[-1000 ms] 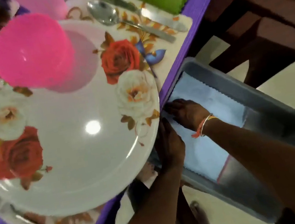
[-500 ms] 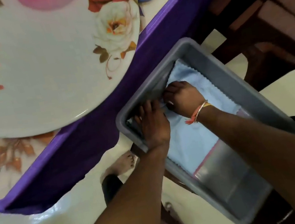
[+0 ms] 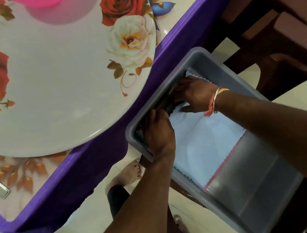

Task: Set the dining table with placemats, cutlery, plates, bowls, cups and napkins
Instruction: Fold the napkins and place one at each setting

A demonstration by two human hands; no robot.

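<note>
Now both hands in one grey bin [image 3: 211, 65], on one blue napkin [image 3: 204, 144].
Wrist bent, right hand [image 3: 196, 96] curls on napkin's bunched far edge; left hand [image 3: 159, 131] fingertips hidden, grip unclear. One plate [image 3: 60, 81], one pink bowl [image 3: 37, 0] on table [image 3: 88, 169]; bin just beside table edge.

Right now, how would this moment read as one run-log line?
step: napkin pickup | left hand, right hand: at its edge inside grey bin | grip: unclear
</note>
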